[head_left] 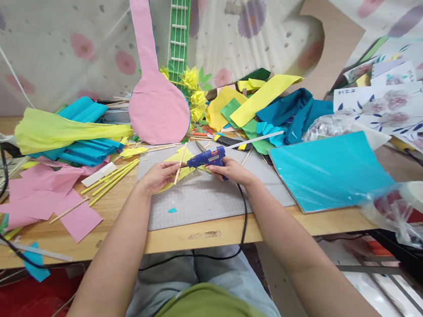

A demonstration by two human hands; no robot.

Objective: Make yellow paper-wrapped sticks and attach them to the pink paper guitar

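Observation:
My right hand is wrapped round the handle of a blue hot glue gun, whose nozzle points left. A long white glue stick juts out of its rear. Between the fingers of my left hand is a thin wooden stick, tilted, with the nozzle touching or very close to it. Below both hands, a piece of yellow paper lies over the grey cutting mat. I cannot tell whether my left fingers also pinch the paper.
Pink paper and yellow sticks lie left. A pink paper lute shape and yellow flowers stand behind. At right is a turquoise board. The gun's black cord hangs over the table's front edge.

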